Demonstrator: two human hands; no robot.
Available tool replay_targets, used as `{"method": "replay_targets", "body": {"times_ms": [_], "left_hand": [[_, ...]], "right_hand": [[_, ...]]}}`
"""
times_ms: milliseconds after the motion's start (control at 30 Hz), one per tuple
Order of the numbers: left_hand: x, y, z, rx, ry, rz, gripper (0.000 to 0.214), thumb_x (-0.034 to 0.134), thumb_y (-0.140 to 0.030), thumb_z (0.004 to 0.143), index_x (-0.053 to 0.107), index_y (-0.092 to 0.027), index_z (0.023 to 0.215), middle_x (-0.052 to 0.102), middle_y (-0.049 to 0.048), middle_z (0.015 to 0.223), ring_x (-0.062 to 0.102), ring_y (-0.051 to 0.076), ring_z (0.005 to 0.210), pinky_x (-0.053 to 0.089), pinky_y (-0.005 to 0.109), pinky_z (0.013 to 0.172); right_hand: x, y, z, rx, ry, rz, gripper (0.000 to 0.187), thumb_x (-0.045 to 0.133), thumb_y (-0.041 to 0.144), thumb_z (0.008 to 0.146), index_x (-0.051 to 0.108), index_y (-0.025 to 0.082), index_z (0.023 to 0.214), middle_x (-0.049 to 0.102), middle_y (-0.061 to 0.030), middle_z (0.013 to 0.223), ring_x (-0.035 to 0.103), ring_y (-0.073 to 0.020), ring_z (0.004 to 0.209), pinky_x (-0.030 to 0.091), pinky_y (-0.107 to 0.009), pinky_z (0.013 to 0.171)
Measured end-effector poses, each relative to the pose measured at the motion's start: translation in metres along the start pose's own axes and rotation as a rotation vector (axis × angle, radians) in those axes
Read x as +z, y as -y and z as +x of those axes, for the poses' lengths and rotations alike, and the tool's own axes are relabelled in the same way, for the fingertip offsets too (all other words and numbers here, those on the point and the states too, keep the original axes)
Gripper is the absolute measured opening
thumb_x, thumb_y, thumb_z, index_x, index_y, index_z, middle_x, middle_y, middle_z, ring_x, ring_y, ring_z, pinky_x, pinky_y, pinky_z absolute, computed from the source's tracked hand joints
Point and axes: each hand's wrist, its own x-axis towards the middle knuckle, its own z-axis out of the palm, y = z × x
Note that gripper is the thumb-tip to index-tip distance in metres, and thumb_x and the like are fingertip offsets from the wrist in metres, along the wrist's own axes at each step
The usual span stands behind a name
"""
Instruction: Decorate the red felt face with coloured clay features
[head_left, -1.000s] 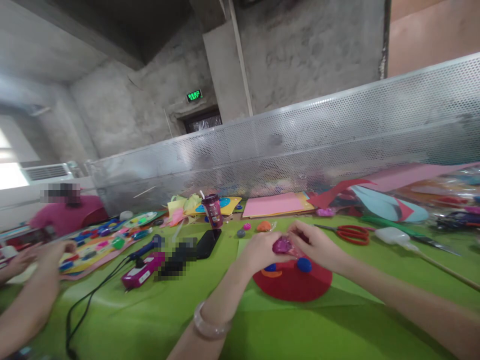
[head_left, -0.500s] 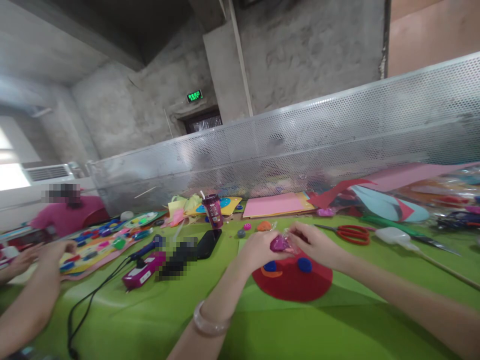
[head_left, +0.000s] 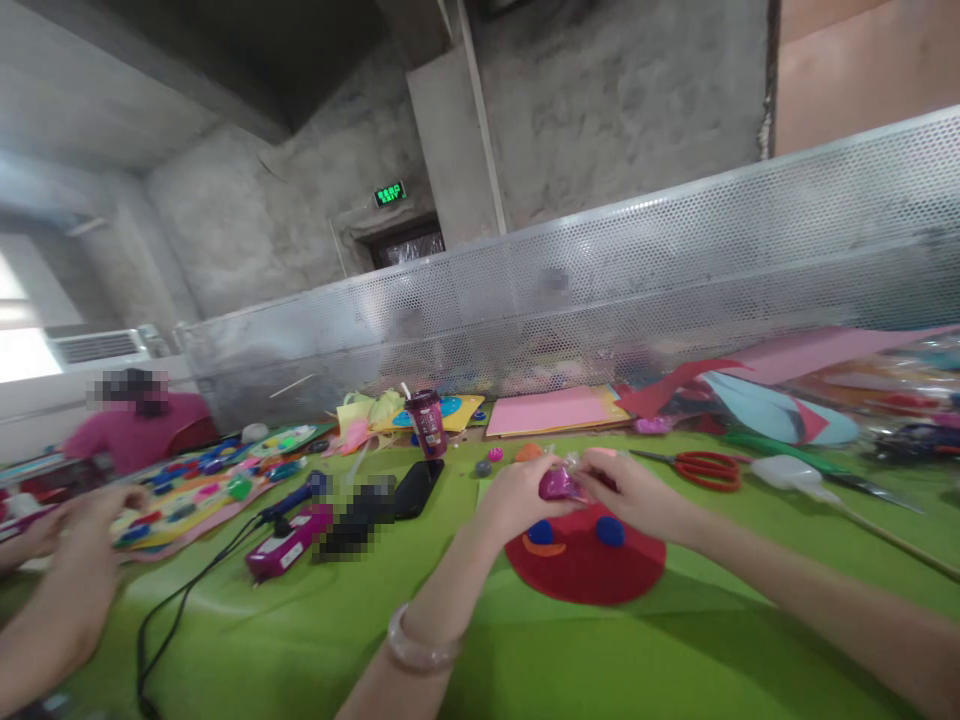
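Note:
Between my two hands is a lump of purple modelling clay (head_left: 556,484) in a clear plastic wrapper. My left hand (head_left: 517,497) has its fingers closed around the clay's left side. My right hand (head_left: 630,490) pinches the wrapper at the right, fingertips partly hidden. Below them lies a red paper circle (head_left: 600,575) with a blue clay dot (head_left: 610,531) on its right, another blue dot (head_left: 541,532) on its left and an orange clay strip (head_left: 544,548). Just beyond my hands sit an orange clay lump (head_left: 528,453), a pink ball (head_left: 496,454) and a grey ball (head_left: 483,468).
Red-handled scissors (head_left: 707,470) and a white glue gun (head_left: 784,472) lie to the right. Left are a black phone (head_left: 418,489), a drink cup (head_left: 426,424) and a purple power strip (head_left: 289,542) with a cable. A co-worker's hands (head_left: 90,520) work at far left. A metal mesh partition (head_left: 637,270) stands behind.
My right hand has shifted slightly left, closer to my left hand at the wrapped clay. The co-worker's hands at far left have moved a little left.

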Motion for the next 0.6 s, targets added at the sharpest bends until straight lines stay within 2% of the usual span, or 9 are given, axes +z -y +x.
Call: {"method": "replay_targets", "body": {"times_ms": [133, 233, 333, 433, 533, 600], "left_hand": [[-0.001, 0.001, 0.001, -0.027, -0.038, -0.084, 0.052, 0.066, -0.046, 0.069, 0.051, -0.023, 0.113, 0.066, 0.0032, 0.105, 0.061, 0.020, 0.093, 0.046, 0.030, 0.080], [-0.001, 0.002, 0.001, -0.039, -0.073, -0.140, 0.050, 0.066, -0.043, 0.071, 0.049, -0.024, 0.114, 0.063, 0.0025, 0.111, 0.059, 0.018, 0.101, 0.044, 0.028, 0.085], [0.000, 0.002, 0.001, -0.048, -0.091, -0.169, 0.050, 0.068, -0.041, 0.069, 0.051, -0.024, 0.113, 0.064, 0.0027, 0.109, 0.059, 0.019, 0.100, 0.045, 0.029, 0.084], [0.002, 0.003, 0.002, -0.064, -0.128, -0.176, 0.058, 0.070, -0.044, 0.066, 0.049, -0.025, 0.117, 0.065, 0.0036, 0.108, 0.062, 0.021, 0.092, 0.047, 0.032, 0.079], [0.000, 0.006, 0.004, -0.105, -0.253, -0.182, 0.059, 0.059, -0.046, 0.077, 0.038, -0.025, 0.127, 0.064, 0.0052, 0.107, 0.063, 0.018, 0.080, 0.048, 0.030, 0.070], [-0.003, 0.009, 0.006, -0.140, -0.366, -0.188, 0.052, 0.046, -0.042, 0.086, 0.030, -0.023, 0.132, 0.062, 0.0068, 0.109, 0.062, 0.016, 0.078, 0.048, 0.029, 0.069]], "right_hand": [[-0.002, 0.002, 0.002, 0.039, -0.022, 0.008, 0.024, 0.037, 0.033, 0.089, 0.044, 0.020, 0.070, 0.048, 0.0014, 0.062, 0.044, -0.0142, 0.057, 0.033, -0.026, 0.055], [-0.006, 0.004, 0.002, 0.068, -0.022, 0.015, 0.025, 0.037, 0.035, 0.089, 0.046, 0.020, 0.071, 0.050, 0.0010, 0.062, 0.045, -0.0143, 0.056, 0.034, -0.026, 0.053], [-0.008, 0.002, 0.003, 0.078, -0.003, 0.017, 0.027, 0.039, 0.038, 0.086, 0.047, 0.020, 0.068, 0.052, 0.0005, 0.062, 0.047, -0.0145, 0.057, 0.036, -0.026, 0.054], [-0.007, -0.010, 0.009, 0.137, -0.051, 0.009, 0.030, 0.037, 0.041, 0.086, 0.046, 0.020, 0.067, 0.048, 0.0014, 0.058, 0.047, -0.0136, 0.052, 0.037, -0.025, 0.049], [-0.012, -0.032, 0.019, 0.257, -0.125, -0.022, 0.036, 0.028, 0.042, 0.089, 0.048, 0.019, 0.071, 0.038, 0.0052, 0.046, 0.039, -0.0115, 0.036, 0.031, -0.024, 0.038], [-0.023, -0.045, 0.024, 0.300, -0.139, -0.055, 0.038, 0.034, 0.044, 0.088, 0.053, 0.017, 0.069, 0.038, 0.0051, 0.042, 0.039, -0.0119, 0.034, 0.031, -0.025, 0.037]]}}
